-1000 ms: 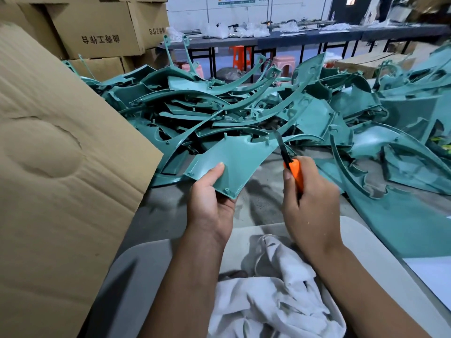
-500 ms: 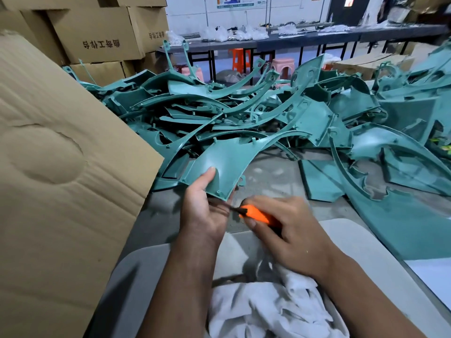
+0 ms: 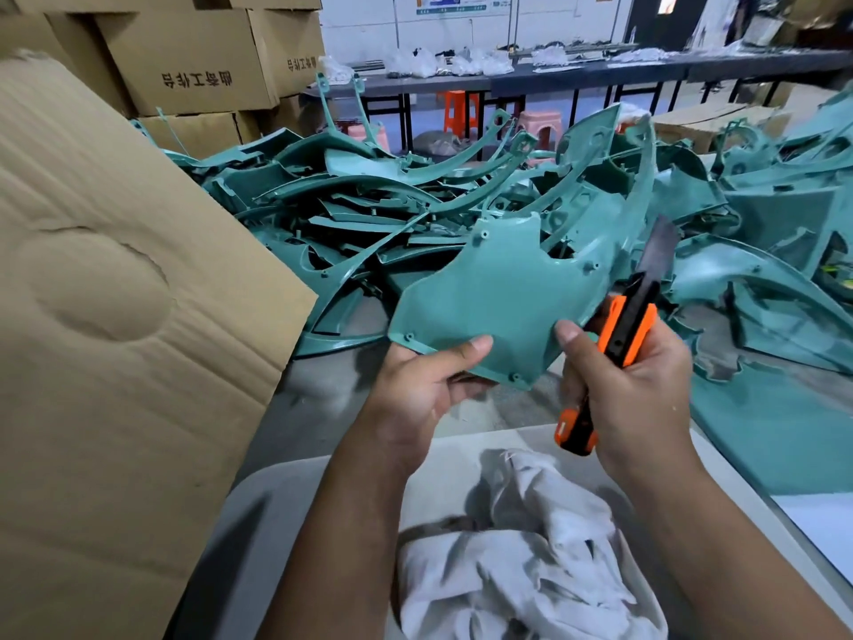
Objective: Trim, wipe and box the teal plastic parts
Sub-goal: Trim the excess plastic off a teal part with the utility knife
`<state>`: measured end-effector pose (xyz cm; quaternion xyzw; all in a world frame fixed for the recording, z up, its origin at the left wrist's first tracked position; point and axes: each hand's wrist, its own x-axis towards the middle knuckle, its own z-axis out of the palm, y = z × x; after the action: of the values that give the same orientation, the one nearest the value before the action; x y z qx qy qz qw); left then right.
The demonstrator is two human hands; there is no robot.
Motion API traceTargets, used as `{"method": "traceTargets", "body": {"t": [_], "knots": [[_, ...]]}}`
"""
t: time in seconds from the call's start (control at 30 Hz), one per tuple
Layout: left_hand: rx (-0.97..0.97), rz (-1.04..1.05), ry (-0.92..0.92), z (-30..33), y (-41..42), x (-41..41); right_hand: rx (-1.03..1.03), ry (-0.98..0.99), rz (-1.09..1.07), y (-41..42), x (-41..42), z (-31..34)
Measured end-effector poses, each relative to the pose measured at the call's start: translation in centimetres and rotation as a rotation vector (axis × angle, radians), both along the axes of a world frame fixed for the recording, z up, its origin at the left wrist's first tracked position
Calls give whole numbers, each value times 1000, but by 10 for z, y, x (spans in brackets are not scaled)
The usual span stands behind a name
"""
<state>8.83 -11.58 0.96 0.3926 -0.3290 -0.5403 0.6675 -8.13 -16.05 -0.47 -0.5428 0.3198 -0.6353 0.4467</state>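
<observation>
Since half a second ago the right hand [image 3: 632,385] has swung the utility knife [image 3: 618,344] up from a flat, leftward point under the part to a near-upright pose, blade [image 3: 660,249] aimed at about 1 o'clock. The teal part [image 3: 498,297] has been turned and lifted, so its broad glossy face now shows.

The left hand [image 3: 415,390] pinches the part's lower edge, thumb on top and fingers curled beneath. The right hand's fingers wrap the orange-and-black knife handle, thumb raised beside the part's right edge; whether the blade touches the plastic is hard to tell, as it is blurred.

The held part sits mid-frame above a grey worktable [image 3: 323,399]. Behind it, from 10 to 3 o'clock, lies a heap of teal parts [image 3: 369,200], curved ribs and flat panels with small screw bosses. A crumpled white cloth [image 3: 521,570] lies at 6 o'clock. A dented corrugated cardboard flap [image 3: 115,316] fills 9 o'clock, stacked printed cartons [image 3: 194,62] stand at 11, and long dark benches [image 3: 600,71] with orange stools [image 3: 459,110] run across 12 o'clock.
</observation>
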Motion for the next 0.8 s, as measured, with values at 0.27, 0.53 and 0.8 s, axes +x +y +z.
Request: {"method": "traceTargets", "body": {"t": [0.27,0.53,0.8], "knots": [[-167,40,-435,-5,-2,12,-111,259,-153,-10,-11,-3],[-154,200,-469,-7,-5,14,-558,762,-385,-14,-14,3],[-87,232,229,3,-14,-10,-444,763,-10,-1,-2,-1]]}}
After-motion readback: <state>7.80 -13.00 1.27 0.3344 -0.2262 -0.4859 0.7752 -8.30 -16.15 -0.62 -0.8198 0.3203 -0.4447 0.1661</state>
